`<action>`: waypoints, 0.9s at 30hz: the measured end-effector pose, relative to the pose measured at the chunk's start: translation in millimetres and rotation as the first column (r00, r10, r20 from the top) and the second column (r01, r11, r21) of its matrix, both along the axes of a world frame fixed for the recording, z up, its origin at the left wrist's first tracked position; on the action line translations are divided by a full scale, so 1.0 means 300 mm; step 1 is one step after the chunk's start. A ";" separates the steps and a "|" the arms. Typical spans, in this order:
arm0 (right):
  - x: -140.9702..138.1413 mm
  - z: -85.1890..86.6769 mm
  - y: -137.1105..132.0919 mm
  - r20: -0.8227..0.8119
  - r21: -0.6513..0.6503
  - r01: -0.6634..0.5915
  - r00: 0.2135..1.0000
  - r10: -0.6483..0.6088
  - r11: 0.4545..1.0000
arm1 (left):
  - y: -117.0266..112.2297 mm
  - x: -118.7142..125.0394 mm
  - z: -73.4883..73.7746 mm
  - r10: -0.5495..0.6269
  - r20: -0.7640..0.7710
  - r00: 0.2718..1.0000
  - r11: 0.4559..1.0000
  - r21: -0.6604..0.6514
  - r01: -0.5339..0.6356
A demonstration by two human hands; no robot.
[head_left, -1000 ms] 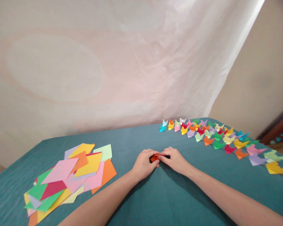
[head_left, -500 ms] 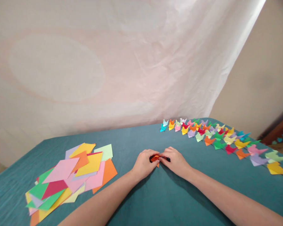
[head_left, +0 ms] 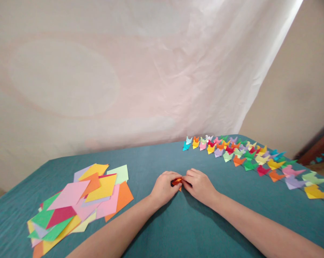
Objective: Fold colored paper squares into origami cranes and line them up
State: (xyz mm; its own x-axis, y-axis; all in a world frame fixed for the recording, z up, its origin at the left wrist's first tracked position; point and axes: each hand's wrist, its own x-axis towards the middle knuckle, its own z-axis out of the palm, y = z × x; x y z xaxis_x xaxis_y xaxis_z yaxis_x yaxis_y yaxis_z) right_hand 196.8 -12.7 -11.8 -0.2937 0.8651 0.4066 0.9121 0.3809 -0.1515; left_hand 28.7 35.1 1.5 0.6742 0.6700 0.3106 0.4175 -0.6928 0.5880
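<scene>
Between my hands is a small piece of folded orange paper (head_left: 180, 186), mostly hidden by the fingers. My left hand (head_left: 165, 187) pinches it from the left with thumb and fingertips. From the right, my right hand (head_left: 198, 183) has its thumb and fingers closed at the paper's right edge. Both hands are just above the green tablecloth (head_left: 162, 233), near the middle of the table. The exact folds of the paper are too small to make out.
A loose pile of coloured paper squares (head_left: 70, 195) lies to the left. Rows of folded paper birds (head_left: 238, 160) in many colours stand along the right side. A pale cloth (head_left: 140, 79) hangs behind the table; a brown object (head_left: 318, 147) shows at far right.
My right hand's fingers have shifted slightly at the orange paper. My left hand keeps its pinch. The view has moved very slightly; the pile and the birds are unchanged.
</scene>
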 end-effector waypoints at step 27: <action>0.041 0.001 -0.023 -0.021 0.002 0.023 1.000 -0.023 1.000 | -0.020 -0.022 -0.004 -0.003 -0.168 0.986 0.978 0.205 0.038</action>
